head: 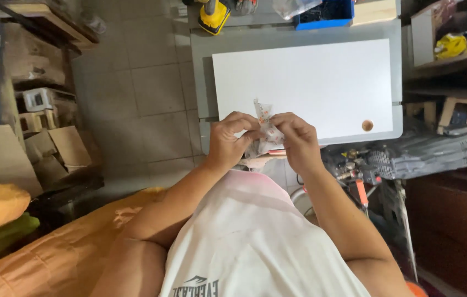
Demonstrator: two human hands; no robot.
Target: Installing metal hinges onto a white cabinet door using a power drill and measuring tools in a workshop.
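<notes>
Left hand: the left hand (232,140) is in the middle of the frame, curled in tight. Its fingertips pinch the left side of the small plastic bag.
Right hand: the right hand (299,140) is just beside it, also curled in. Its fingertips pinch the right side of the same bag.
Small plastic bag: the small plastic bag (265,125) is clear, thin and crinkly, with little orange marks on it. It sits between the two hands, in the middle of the frame, held up over the near edge of the white board. What is inside is too small to tell.
White board: the white board (310,82) is flat, smooth and shaped like a rectangle. It fills the upper middle of the frame. It has one round hole near its lower right corner.
Worktop: the grey worktop (200,66) lies under the board and shows as a smooth band around it.
Yellow tool: a yellow and black power tool (214,15) made of hard plastic sits at the top of the frame.
Blue box: a blue plastic box (327,14) stands at the top, right of the yellow tool.
Floor: the floor (134,82) on the left is made of grey square tiles.
Cardboard: flat brown cardboard pieces (60,148) lean at the left of the frame.
Orange cloth: soft, wrinkled orange cloth (52,253) fills the lower left.
Shirt: a soft white shirt (255,242) is at the bottom middle.
</notes>
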